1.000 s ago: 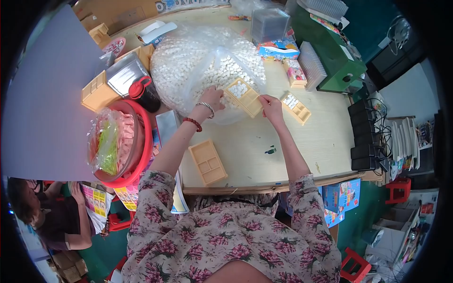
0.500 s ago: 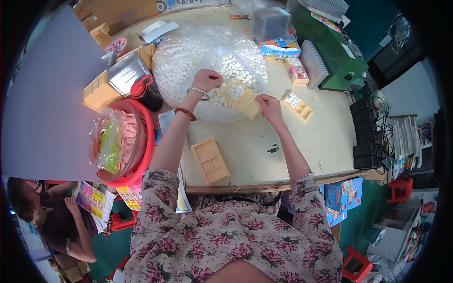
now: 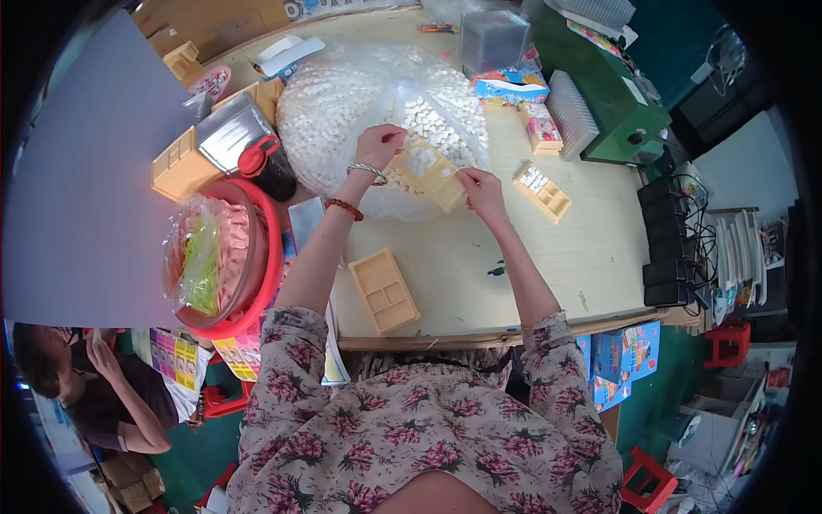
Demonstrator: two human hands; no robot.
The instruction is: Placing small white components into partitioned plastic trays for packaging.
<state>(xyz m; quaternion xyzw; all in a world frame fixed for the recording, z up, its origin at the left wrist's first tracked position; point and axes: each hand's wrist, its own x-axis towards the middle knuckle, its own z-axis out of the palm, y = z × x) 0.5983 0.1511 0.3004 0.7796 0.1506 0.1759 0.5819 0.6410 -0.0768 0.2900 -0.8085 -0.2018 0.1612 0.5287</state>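
A small cream compartment tray (image 3: 435,181) is tilted over a large clear plastic bag (image 3: 308,111) full of small white pieces. White pieces lie in its far compartment, with one or so in a nearer one. My right hand (image 3: 484,195) pinches its right end. My left hand (image 3: 379,146), wearing a silver bangle and a red bead bracelet, has its fingers closed at the tray's far left edge. A second cream tray (image 3: 535,178), partly filled with white pieces, lies right of my right hand. Nearer me on the table is another cream tray (image 3: 384,291) with bare compartments.
On the left stand a black bottle with a red lid (image 3: 267,169) and a red basin (image 3: 272,257) with bagged pink and green items. Small boxes (image 3: 512,89) and a green case (image 3: 599,94) are at the back right. Black adapters (image 3: 664,248) line the right edge. Another person (image 3: 103,385) sits lower left.
My left hand has come over to the tray's edge, where before it was apart. The tray and my right hand have shifted slightly left. The other person's arm has risen.
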